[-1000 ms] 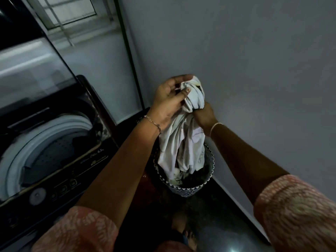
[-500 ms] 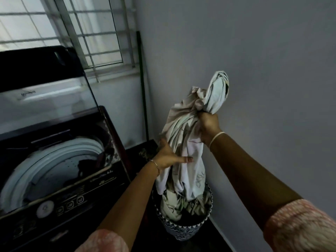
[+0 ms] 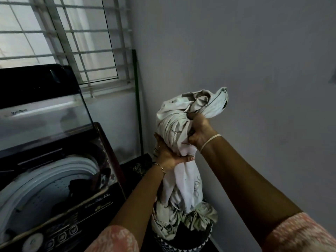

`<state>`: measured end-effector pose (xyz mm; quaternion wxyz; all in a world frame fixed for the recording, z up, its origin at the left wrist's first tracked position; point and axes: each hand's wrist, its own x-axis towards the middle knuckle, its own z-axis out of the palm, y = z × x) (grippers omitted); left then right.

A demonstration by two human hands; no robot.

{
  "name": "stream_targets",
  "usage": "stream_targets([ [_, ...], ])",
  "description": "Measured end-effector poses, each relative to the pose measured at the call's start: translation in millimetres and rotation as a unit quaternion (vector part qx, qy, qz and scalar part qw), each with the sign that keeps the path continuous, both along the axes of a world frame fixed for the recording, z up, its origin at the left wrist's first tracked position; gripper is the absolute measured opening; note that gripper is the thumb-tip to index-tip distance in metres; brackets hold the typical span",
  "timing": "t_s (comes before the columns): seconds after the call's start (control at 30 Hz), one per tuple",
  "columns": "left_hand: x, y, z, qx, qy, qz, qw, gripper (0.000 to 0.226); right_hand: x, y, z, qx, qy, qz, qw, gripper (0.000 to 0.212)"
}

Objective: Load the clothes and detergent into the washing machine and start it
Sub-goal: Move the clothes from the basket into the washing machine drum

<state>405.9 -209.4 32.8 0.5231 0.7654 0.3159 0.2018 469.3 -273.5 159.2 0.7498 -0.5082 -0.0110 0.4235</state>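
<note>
Nearest to the person, two forearms in short pink patterned sleeves (image 3: 298,231) reach forward into the corner of the room. Below them, on the floor, stands a laundry basket (image 3: 189,247) with a black and white patterned wall. The printed lower end of a pale cloth (image 3: 181,190) still lies bunched over the rim of this basket.

The cloth is twisted into a long bundle. Its long axis runs nearly upright, a little tilted, from the basket up to a crumpled knot of fabric at the top, which points up and to the right, toward the grey wall (image 3: 254,60).

The left hand (image 3: 168,154), with a thin bracelet at the wrist, is closed around the middle of the bundle from the left side; the thumb lies across the front. The right hand (image 3: 200,130), with a pale band at the wrist, is higher, and its fingers (image 3: 192,137) are clenched tight in the fabric just below the knot.

At the left stands the black top-loading washing machine (image 3: 54,206), its control panel near and its lid (image 3: 40,113) raised at the far side. The drum (image 3: 45,190) is open, with something dark inside which I cannot make out. The cloth is to the right of the machine, not over it.

Farther back, a barred window (image 3: 72,33) is above the machine, and a green pole (image 3: 138,106) stands in the corner.
</note>
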Motion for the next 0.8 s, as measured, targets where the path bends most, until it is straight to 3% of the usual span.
stream_targets([
  [0.07, 3.3, 9.9, 4.9, -0.025, 0.005, -0.005, 1.0, 0.138, -0.3, 4.6, 5.8, -0.009, -0.001, 0.015, 1.0, 0.044],
  [0.13, 6.9, 18.6, 9.1, -0.081, 0.006, -0.019, 0.997, 0.09, 2.0, 7.5, 10.5, -0.012, -0.003, 0.021, 1.0, 0.042],
  [0.2, 7.0, 23.3, 13.2, -0.13, 0.003, -0.013, 0.991, 0.061, 4.3, 6.7, 14.7, -0.004, -0.005, 0.023, 1.0, 0.041],
  [0.4, 7.0, 27.1, 10.9, -0.277, -0.082, 0.035, 0.957, 0.032, 27.8, 4.5, 5.8, 0.055, -0.01, -0.019, 0.998, 0.039],
  [0.57, 7.5, 29.3, 23.7, -0.319, -0.15, 0.101, 0.93, 0.031, 46.4, 7.3, -20.2, -0.012, -0.07, -0.119, 0.99, 0.031],
  [0.7, 5.3, 32.2, 43.3, -0.368, -0.218, 0.083, 0.9, 0.036, 45.3, 0.8, -49.2, -0.105, -0.079, -0.18, 0.975, 0.067],
  [0.8, 5.4, 36.7, 59.5, -0.382, -0.234, 0.078, 0.891, 0.04, 37.9, 0.7, -68.8, -0.189, -0.095, -0.209, 0.955, 0.143],
])
